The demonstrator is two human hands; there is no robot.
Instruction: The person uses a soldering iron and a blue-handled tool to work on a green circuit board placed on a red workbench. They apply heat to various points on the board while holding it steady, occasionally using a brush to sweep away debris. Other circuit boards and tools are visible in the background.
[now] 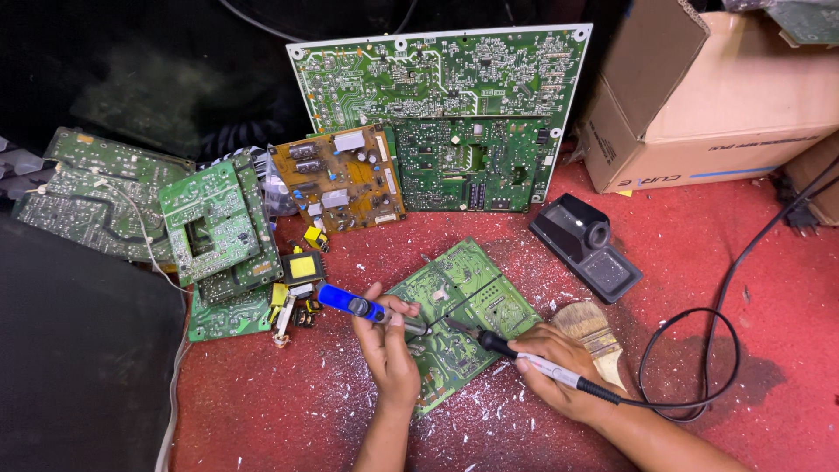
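Observation:
A green circuit board [472, 293] lies tilted on the red surface in front of me. My left hand [389, 354] grips a blue-handled desoldering pump [350, 304], its tip resting on the board near the middle. My right hand [559, 367] holds a soldering iron [524, 357] with a black and white handle, its tip touching the board close to the pump's tip. The iron's black cord [725, 323] loops away to the right. Both wrists rest on or just above the surface.
Several circuit boards [437, 79] lean at the back and pile up at the left [214, 232]. A black iron stand [587, 246] and a paint brush [594, 330] lie right of the board. A cardboard box [717, 96] stands at the back right. Loose yellow components [301, 267] sit at the left.

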